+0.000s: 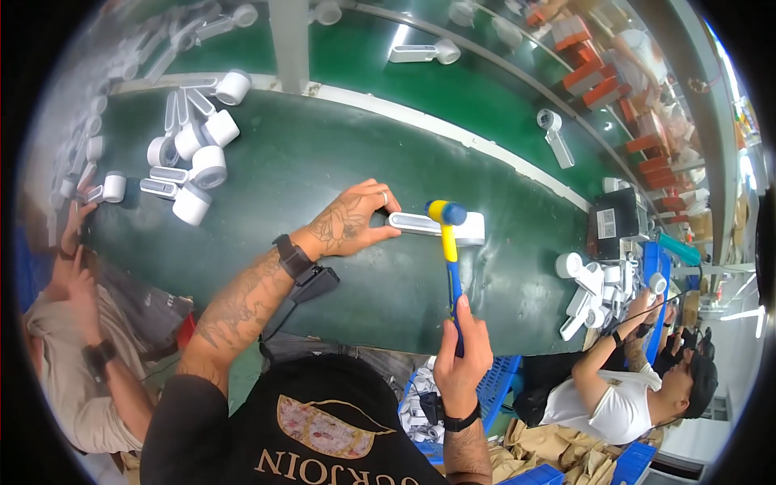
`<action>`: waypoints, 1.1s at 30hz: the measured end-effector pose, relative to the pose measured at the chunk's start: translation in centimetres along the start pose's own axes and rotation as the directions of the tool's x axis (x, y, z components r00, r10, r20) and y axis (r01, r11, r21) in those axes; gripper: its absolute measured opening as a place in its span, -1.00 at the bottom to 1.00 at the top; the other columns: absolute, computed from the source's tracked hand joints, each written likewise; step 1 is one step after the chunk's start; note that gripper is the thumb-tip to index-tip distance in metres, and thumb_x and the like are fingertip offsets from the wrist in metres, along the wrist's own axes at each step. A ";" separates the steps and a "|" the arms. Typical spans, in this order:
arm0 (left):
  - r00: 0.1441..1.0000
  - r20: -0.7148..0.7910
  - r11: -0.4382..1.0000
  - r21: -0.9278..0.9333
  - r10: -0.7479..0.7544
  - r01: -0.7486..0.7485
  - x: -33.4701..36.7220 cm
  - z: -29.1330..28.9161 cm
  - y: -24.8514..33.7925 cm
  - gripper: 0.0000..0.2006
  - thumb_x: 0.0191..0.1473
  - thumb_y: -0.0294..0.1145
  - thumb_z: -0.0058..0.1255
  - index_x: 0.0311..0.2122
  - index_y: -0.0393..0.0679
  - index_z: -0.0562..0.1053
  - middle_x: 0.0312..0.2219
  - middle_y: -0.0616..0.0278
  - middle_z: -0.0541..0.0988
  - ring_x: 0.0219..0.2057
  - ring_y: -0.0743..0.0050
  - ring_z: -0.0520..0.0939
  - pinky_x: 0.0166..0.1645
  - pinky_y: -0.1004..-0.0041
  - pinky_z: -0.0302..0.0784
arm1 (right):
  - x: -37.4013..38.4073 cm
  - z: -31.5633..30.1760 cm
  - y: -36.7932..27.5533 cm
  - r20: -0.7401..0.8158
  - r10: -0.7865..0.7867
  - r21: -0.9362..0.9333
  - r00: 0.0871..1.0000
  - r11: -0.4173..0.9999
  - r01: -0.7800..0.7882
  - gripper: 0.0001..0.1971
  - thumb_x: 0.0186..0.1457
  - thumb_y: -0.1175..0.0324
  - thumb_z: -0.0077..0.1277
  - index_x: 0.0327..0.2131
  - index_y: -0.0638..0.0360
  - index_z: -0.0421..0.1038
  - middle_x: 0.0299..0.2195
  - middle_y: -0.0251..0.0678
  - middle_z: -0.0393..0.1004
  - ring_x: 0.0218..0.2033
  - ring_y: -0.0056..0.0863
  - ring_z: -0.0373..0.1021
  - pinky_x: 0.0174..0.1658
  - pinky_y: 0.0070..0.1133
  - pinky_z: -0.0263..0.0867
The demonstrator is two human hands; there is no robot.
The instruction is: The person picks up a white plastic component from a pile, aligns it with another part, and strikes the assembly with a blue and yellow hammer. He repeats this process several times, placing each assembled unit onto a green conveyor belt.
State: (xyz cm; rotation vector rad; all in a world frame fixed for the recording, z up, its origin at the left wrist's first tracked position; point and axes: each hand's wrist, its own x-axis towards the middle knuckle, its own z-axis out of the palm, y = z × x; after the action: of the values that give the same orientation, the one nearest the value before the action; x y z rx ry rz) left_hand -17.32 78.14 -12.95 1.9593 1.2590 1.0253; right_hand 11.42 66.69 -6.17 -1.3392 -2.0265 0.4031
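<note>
A white handheld device (470, 229) with a long slotted handle and a rounded head lies on the green table, looking like a small hand fan. At the tip of its handle, the thumb and fingers of my left hand (349, 220) are closed on it. My right hand (465, 356) grips the lower handle of a mallet (451, 259) with a blue and yellow head. The mallet's head is over the part where the device's handle meets its rounded head, hiding some of it. Whether the two touch cannot be told.
Similar white devices (194, 166) are heaped at the left, with another pile (594, 287) at the right beside a black box (616, 222). A green conveyor belt (493, 105) runs behind a white rail. Co-workers sit at both sides (606, 396). Blue crates (497, 384) stand below the table.
</note>
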 end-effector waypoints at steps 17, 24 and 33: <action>0.999 -0.005 0.999 0.014 0.032 -0.032 0.2 0.3 -0.4 -0.73 0.10 -0.34 0.41 -0.20 -0.15 0.53 -0.25 0.21 0.58 -0.12 0.12 0.58 0.08 0.21 0.52 | 0.6 -0.2 0.1 0.129 -0.031 -0.067 0.991 0.997 0.040 -0.55 0.25 0.67 0.17 0.20 0.22 0.56 -0.40 -0.15 0.51 -0.46 -0.26 0.47 -0.35 -0.41 0.40; 0.997 0.046 0.996 0.063 -0.063 0.060 -0.2 0.2 0.2 -0.73 0.12 -0.34 0.39 -0.16 -0.11 0.51 -0.18 0.23 0.59 -0.07 0.18 0.63 0.24 0.22 0.48 | -1.1 -1.2 1.9 -0.066 0.083 -0.063 0.994 0.994 -0.087 -0.59 0.28 0.63 0.15 0.20 0.33 0.52 -0.36 -0.12 0.52 -0.41 -0.28 0.46 -0.31 -0.43 0.38; 0.998 -0.007 0.982 -0.177 -0.069 0.066 0.3 0.8 1.3 -0.54 0.15 -0.44 0.32 0.15 -0.07 0.47 0.10 0.19 0.51 0.00 0.22 0.64 0.11 0.22 0.62 | -1.3 -2.6 2.3 -0.066 0.270 0.081 0.961 0.961 -0.265 -0.57 0.40 0.56 0.07 0.30 0.38 0.42 0.06 -0.12 0.64 -0.11 -0.57 0.56 -0.07 -0.59 0.49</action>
State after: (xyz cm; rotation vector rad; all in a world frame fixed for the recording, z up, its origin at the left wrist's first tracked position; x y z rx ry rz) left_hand -15.96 77.90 -12.24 1.7667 1.1900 1.0793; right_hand 15.11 66.21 -6.08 -1.5654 -1.7563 0.5314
